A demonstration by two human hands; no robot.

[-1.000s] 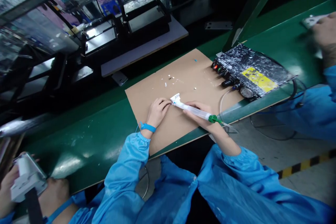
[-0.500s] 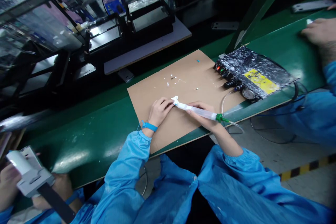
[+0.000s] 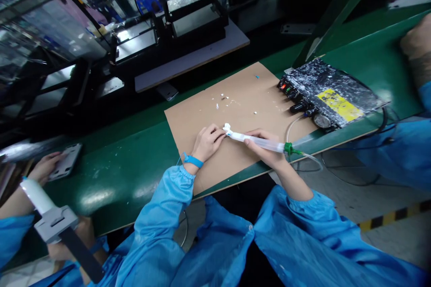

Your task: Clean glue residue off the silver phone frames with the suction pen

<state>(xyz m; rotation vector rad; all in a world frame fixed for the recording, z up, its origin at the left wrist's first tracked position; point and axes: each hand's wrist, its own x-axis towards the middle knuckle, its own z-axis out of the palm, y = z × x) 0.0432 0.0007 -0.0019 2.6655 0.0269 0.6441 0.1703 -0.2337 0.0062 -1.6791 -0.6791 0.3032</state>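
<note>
My right hand (image 3: 267,150) is wrapped around a clear dispensing syringe (image 3: 257,141) filled with white material. A green cap (image 3: 288,148) with a thin air hose closes its rear end. My left hand (image 3: 207,142), with a blue wrist strap (image 3: 193,160), has its fingers pinched together at the syringe's front tip. A white lump (image 3: 226,126) sits at that tip, beside my left fingertips; whether it is paste or a wipe I cannot make out. Both hands are above a brown cardboard sheet (image 3: 215,175) on the green bench.
Small white crumbs (image 3: 222,96) lie on the cardboard. To the right stands a paint-spattered dispenser controller (image 3: 332,92) with a gauge and hose. On the left a co-worker's hands hold a white-and-grey tool (image 3: 55,219) and a flat metal part (image 3: 65,161). Another co-worker's hand (image 3: 417,42) is at far right.
The syringe and both my hands have shifted very slightly right in view, still together at the tip. The left co-worker's hand and flat part have moved up and away from the tool.
</note>
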